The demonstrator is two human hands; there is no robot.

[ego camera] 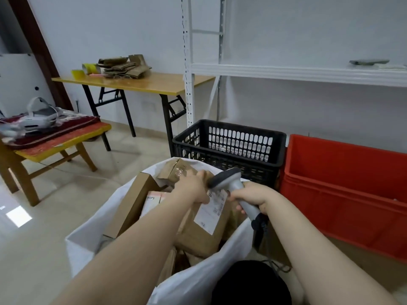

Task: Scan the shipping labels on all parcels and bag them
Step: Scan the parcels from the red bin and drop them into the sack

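Print on the shipping label point(212, 213), just below the left hand point(193, 188), is too blurred to read; that hand's thumb and the scanner point(233, 188) cover its top edge. The labelled parcel point(198, 236) hides whatever lies deeper in the white bag point(88, 245). Right of the right hand point(253, 198), the picture's edge cuts off the red crate point(330, 194).

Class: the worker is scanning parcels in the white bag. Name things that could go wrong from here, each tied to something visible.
1. The left hand grips the parcel right at the top of its shipping label; it may hide part of the code.
2. The scanner in the right hand trails its cable beside the white bag; it could snag.
3. Other parcels lie jumbled in the bag, so one might be skipped.
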